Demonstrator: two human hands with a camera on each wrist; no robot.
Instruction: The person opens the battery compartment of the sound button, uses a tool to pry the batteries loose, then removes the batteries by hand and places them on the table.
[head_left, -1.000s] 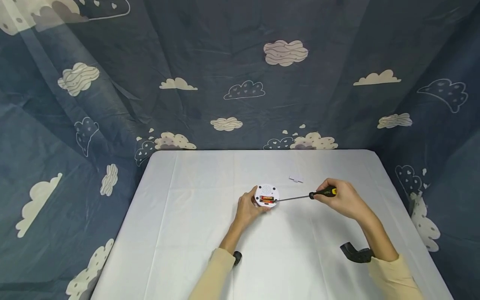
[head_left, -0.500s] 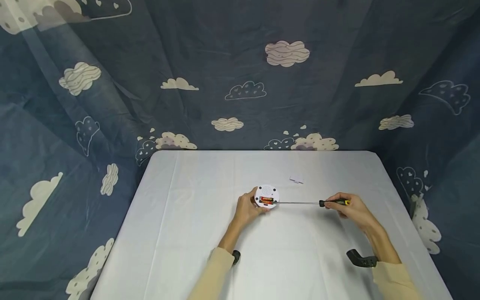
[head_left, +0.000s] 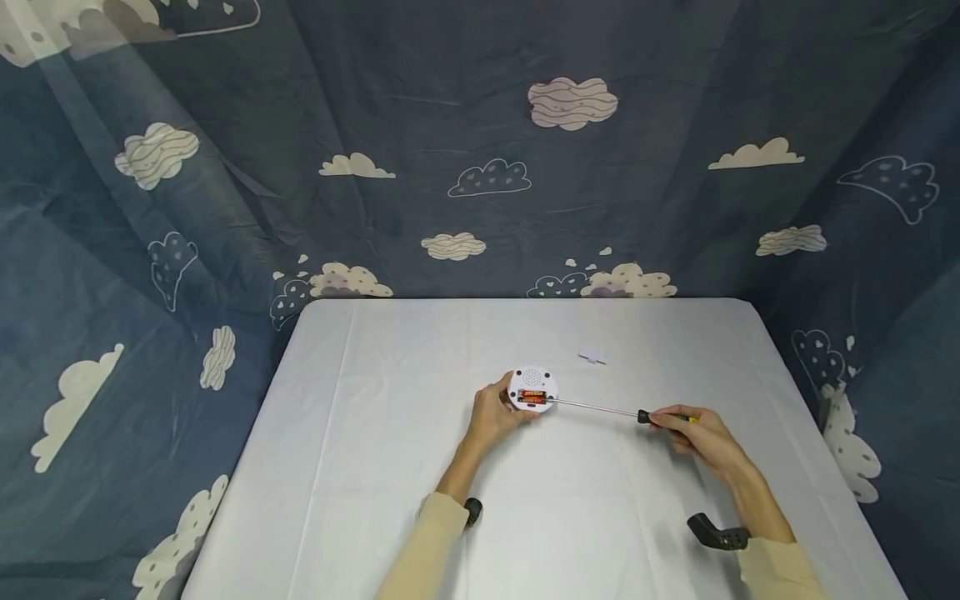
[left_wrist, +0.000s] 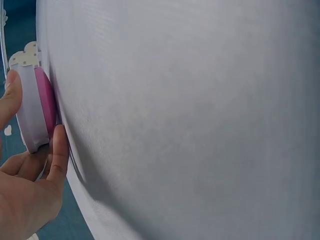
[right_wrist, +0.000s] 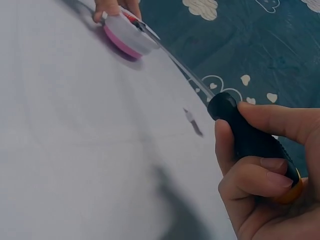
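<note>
My left hand (head_left: 491, 417) holds a small round white device (head_left: 533, 377) by its left rim, thumb and fingers around its edge. Its back faces up, with speaker holes, dark feet and two red batteries (head_left: 532, 397) in an uncovered compartment. The left wrist view shows a pink underside (left_wrist: 46, 100) near the white cloth. A screwdriver (head_left: 600, 407) with a long metal shaft is gripped by its black and yellow handle (right_wrist: 255, 135) in my right hand (head_left: 705, 437). Its tip reaches the right end of the battery compartment.
A small white cover (head_left: 592, 358) lies on the white table (head_left: 397, 350), behind and right of the device. Dark blue cloth (head_left: 420, 108) printed with clouds hangs behind the table and along both sides.
My right hand has shifted right and toward me, so the screwdriver's handle end now sits lower than its tip in the head view. The left hand and the device stay almost in place.
</note>
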